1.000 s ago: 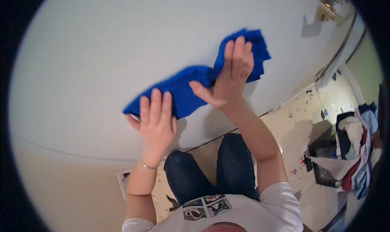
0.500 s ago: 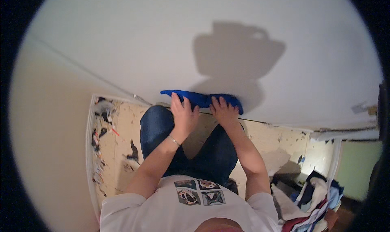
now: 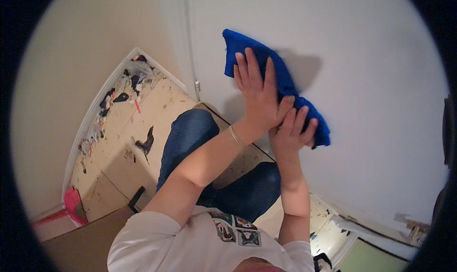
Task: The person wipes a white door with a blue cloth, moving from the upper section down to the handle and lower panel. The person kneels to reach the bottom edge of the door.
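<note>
The blue cloth (image 3: 284, 77) lies slantwise on the white door (image 3: 376, 91), its upper end near the door's left edge (image 3: 192, 57). The left hand (image 3: 257, 90) is flat and open upon it, fingers somewhat spread; the right hand (image 3: 289, 131), fingers slightly bent and apart, rests on the lower end. Rightwards, the white surface extends widely; below, the knees (image 3: 196, 125) are close to the bottom edge (image 3: 220, 115).

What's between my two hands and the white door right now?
The blue cloth: in the head view it lies between the fingers of the left hand and right hand and the white door.
</note>
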Available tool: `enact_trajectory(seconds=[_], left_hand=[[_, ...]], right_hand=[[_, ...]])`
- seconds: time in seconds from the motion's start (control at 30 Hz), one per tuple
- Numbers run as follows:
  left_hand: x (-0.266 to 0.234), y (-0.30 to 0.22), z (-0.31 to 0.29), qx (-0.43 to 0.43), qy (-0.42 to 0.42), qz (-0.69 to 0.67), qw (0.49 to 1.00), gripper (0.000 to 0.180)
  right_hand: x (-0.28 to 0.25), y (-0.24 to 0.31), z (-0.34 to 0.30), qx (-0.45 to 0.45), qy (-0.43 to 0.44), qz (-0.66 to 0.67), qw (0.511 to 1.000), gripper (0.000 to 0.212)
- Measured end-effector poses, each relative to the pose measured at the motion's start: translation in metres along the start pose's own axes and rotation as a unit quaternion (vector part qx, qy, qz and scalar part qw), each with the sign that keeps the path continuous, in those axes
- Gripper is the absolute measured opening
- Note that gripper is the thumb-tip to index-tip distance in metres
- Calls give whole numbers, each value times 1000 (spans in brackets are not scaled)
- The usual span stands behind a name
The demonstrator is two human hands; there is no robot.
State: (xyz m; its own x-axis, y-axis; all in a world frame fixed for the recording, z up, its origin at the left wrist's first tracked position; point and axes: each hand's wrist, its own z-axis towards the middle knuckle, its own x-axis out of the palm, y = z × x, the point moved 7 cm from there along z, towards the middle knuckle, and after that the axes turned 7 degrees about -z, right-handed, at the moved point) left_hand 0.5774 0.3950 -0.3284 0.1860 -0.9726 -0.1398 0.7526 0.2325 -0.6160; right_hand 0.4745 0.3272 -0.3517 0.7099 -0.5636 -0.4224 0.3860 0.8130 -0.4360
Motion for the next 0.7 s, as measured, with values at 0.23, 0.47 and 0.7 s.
enact_trajectory(seconds=[0.23,0.47,0.7], left_hand=[[-12,130,-92,-235,-49,-62,969,76],[15,199,-211,-485,36,-106,867,77],[-11,98,-53,-101,-57,-38,992,76]], right_hand=[[59,90,-74,-175,209,48,961,52],[105,112,-134,-80,335,184,921,46],[62,74,-63,59,319,6,946,54]])
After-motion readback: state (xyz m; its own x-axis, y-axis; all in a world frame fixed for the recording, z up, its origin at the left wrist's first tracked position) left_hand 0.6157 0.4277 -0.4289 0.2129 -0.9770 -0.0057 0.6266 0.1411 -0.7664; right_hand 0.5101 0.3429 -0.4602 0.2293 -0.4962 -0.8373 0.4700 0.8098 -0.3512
